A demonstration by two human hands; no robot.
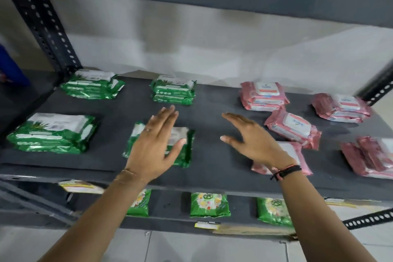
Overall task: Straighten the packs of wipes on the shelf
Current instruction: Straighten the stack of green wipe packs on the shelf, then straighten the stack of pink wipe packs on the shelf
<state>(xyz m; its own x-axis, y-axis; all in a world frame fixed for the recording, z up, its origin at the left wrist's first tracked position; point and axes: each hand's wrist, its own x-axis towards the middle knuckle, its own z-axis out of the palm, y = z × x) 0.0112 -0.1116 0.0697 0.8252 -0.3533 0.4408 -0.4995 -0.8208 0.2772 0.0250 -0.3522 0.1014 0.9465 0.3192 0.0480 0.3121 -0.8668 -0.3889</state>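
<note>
Both hands are held over the dark shelf (212, 168) at frame centre. The left hand (153, 147) is spread flat above a green wipes pack (182, 144); the right hand (253, 140) is spread, empty, beside a tilted pink wipes pack (294, 128).

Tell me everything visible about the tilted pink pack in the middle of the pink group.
The tilted pink pack is a soft, glossy pink film pouch with a white flip lid on top. It lies flat on the dark shelf, skewed against the shelf's edge. Its far corner meets the rear pink stack. No hand touches it.
</note>
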